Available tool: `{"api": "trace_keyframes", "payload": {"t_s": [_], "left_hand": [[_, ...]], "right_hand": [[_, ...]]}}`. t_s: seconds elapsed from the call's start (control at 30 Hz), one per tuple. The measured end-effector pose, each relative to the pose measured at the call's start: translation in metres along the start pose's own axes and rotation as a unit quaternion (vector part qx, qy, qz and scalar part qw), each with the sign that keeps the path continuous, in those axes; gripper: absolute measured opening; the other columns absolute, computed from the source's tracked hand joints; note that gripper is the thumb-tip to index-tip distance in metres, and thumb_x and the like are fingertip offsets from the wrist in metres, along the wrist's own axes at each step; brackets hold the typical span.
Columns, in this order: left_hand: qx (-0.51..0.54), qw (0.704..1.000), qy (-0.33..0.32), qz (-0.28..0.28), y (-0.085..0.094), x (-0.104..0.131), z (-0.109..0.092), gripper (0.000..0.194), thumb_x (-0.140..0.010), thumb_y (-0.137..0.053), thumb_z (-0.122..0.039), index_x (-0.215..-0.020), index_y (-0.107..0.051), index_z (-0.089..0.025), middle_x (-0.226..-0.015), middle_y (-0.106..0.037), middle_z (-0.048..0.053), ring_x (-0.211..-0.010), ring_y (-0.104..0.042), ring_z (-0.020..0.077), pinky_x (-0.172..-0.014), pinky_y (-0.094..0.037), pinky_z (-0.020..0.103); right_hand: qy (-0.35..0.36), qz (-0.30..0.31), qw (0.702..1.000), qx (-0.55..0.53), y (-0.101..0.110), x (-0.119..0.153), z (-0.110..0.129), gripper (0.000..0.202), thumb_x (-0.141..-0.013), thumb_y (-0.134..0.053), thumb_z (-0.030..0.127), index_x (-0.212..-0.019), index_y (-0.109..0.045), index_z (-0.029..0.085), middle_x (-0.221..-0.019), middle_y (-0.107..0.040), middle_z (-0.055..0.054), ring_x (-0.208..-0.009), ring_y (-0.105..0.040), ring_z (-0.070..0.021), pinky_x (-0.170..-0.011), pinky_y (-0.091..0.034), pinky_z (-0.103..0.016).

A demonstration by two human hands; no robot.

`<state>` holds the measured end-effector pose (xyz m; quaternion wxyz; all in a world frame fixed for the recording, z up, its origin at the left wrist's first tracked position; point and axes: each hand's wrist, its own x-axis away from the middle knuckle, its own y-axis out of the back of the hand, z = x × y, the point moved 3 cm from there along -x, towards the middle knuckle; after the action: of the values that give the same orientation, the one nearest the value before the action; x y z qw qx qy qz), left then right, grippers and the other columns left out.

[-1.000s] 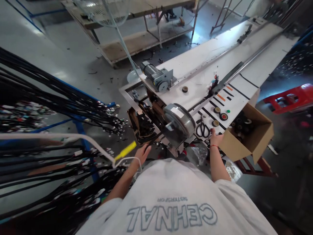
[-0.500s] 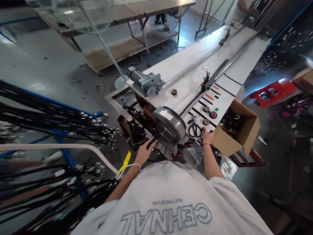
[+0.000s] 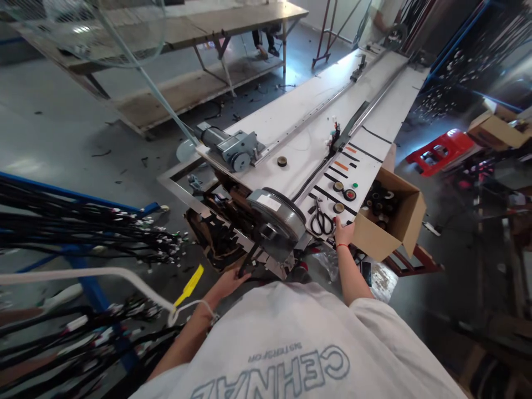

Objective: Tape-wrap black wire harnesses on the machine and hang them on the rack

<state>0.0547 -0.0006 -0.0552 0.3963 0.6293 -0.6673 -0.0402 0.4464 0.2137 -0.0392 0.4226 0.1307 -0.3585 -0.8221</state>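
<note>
My left hand [image 3: 230,281] is closed around the lower end of a dark, narrow bar or strip [image 3: 249,259], which slopes up towards a large grey wheel-shaped housing [image 3: 277,221] at the table's near end. Whether the piece is rigid I cannot tell. At the near edge of the white table [image 3: 303,149], my right hand [image 3: 344,231] rests with its thumb apart from the fingers and nothing visible between them. Black-handled scissors [image 3: 321,223] lie just left of it. Beyond the thumb is a tape roll [image 3: 338,208], with further rolls and black and orange strips behind.
An open cardboard box [image 3: 376,235] holding dark rolls stands right of my right hand. A motor [image 3: 226,145] sits at the table's left corner. Black cable bundles [image 3: 124,224] hang on a blue rack at left. A red plastic stool [image 3: 443,152] lies at right.
My left hand has moved down and left, towards my body, still holding the dark piece. My right hand stays at the table edge. The whole view has shifted slightly.
</note>
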Motion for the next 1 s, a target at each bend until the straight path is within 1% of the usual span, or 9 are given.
{"api": "trace_keyframes", "payload": {"t_s": [0.13, 0.23, 0.4, 0.53, 0.67, 0.73, 0.83, 0.9, 1.0], "left_hand": [[0.054, 0.998, -0.029, -0.026, 0.005, 0.036, 0.001, 0.053, -0.078, -0.043, -0.069, -0.074, -0.061, -0.020, -0.075, -0.069, 0.007, -0.075, -0.065, 0.0245, -0.074, -0.052, 0.033], [0.098, 0.992, -0.025, -0.078, 0.005, 0.048, -0.010, 0.059, -0.082, -0.036, -0.073, -0.076, -0.059, -0.020, -0.069, -0.065, 0.005, -0.068, -0.061, 0.0215, -0.071, -0.052, 0.033], [0.168, 0.977, -0.025, -0.126, -0.002, 0.026, -0.027, 0.062, -0.079, -0.037, -0.079, -0.071, -0.055, -0.020, -0.067, -0.061, 0.004, -0.062, -0.058, 0.0186, -0.063, -0.051, 0.030], [0.154, 0.978, -0.055, -0.129, 0.001, 0.007, -0.042, 0.059, -0.082, -0.037, -0.076, -0.067, -0.052, -0.021, -0.062, -0.056, 0.001, -0.061, -0.055, 0.0180, -0.063, -0.048, 0.029], [0.205, 0.968, -0.056, -0.136, 0.010, -0.014, -0.057, 0.061, -0.079, -0.039, -0.078, -0.075, -0.057, -0.019, -0.073, -0.064, 0.005, -0.073, -0.060, 0.0219, -0.073, -0.050, 0.033], [0.238, 0.961, -0.052, -0.134, 0.014, -0.029, -0.063, 0.065, -0.077, -0.040, -0.079, -0.084, -0.060, -0.018, -0.078, -0.067, 0.006, -0.078, -0.062, 0.0233, -0.077, -0.051, 0.035], [0.278, 0.953, -0.067, -0.098, 0.015, -0.054, -0.074, 0.065, -0.077, -0.041, -0.078, -0.084, -0.061, -0.017, -0.076, -0.067, 0.006, -0.077, -0.064, 0.0229, -0.076, -0.051, 0.035], [0.316, 0.944, -0.060, -0.068, 0.013, -0.068, -0.078, 0.062, -0.079, -0.041, -0.076, -0.082, -0.059, -0.017, -0.074, -0.067, 0.005, -0.074, -0.064, 0.0217, -0.074, -0.052, 0.035], [0.335, 0.940, -0.048, -0.051, 0.013, -0.077, -0.085, 0.056, -0.085, -0.038, -0.070, -0.085, -0.057, -0.018, -0.075, -0.068, 0.005, -0.073, -0.066, 0.0207, -0.072, -0.053, 0.034]], "right_hand": [[0.002, 0.007, 1.000, 0.018, -0.002, -0.003, -0.003, 0.074, -0.078, -0.061, 0.061, -0.126, -0.048, 0.007, -0.126, -0.057, -0.026, -0.117, -0.054, -0.0332, -0.095, -0.043, -0.037], [0.010, -0.004, 1.000, 0.022, -0.003, -0.004, -0.005, 0.072, -0.079, -0.059, 0.061, -0.125, -0.050, 0.008, -0.124, -0.058, -0.025, -0.116, -0.055, -0.0326, -0.093, -0.044, -0.035], [0.008, 0.010, 0.999, 0.032, -0.004, -0.002, -0.003, 0.075, -0.081, -0.055, 0.060, -0.130, -0.047, 0.004, -0.127, -0.056, -0.028, -0.119, -0.052, -0.0349, -0.094, -0.044, -0.038], [0.008, 0.035, 0.998, 0.054, 0.003, 0.000, 0.006, 0.076, -0.083, -0.054, 0.054, -0.137, -0.041, 0.002, -0.133, -0.050, -0.030, -0.127, -0.045, -0.0372, -0.099, -0.041, -0.042], [0.138, -0.026, 0.987, 0.079, 0.013, 0.001, 0.050, 0.077, -0.081, -0.059, 0.041, -0.142, -0.037, 0.001, -0.148, -0.032, -0.031, -0.138, -0.029, -0.0388, -0.110, -0.029, -0.049], [0.214, 0.039, 0.976, 0.018, 0.008, 0.007, 0.088, 0.069, -0.084, -0.055, 0.039, -0.140, -0.039, 0.002, -0.143, -0.041, -0.028, -0.132, -0.041, -0.0350, -0.107, -0.034, -0.045], [0.259, 0.276, 0.922, -0.084, -0.017, 0.029, 0.155, 0.050, -0.092, -0.045, 0.043, -0.126, -0.052, 0.007, -0.110, -0.066, -0.018, -0.098, -0.064, -0.0252, -0.089, -0.048, -0.035], [0.265, 0.404, 0.872, -0.082, -0.039, 0.049, 0.197, 0.044, -0.095, -0.041, 0.048, -0.110, -0.060, 0.011, -0.092, -0.069, -0.011, -0.081, -0.065, -0.0205, -0.081, -0.049, -0.032], [0.278, 0.467, 0.838, -0.045, -0.074, 0.075, 0.248, 0.045, -0.093, -0.046, 0.054, -0.085, -0.065, 0.015, -0.076, -0.066, -0.007, -0.076, -0.061, -0.0203, -0.085, -0.046, -0.036]]}}
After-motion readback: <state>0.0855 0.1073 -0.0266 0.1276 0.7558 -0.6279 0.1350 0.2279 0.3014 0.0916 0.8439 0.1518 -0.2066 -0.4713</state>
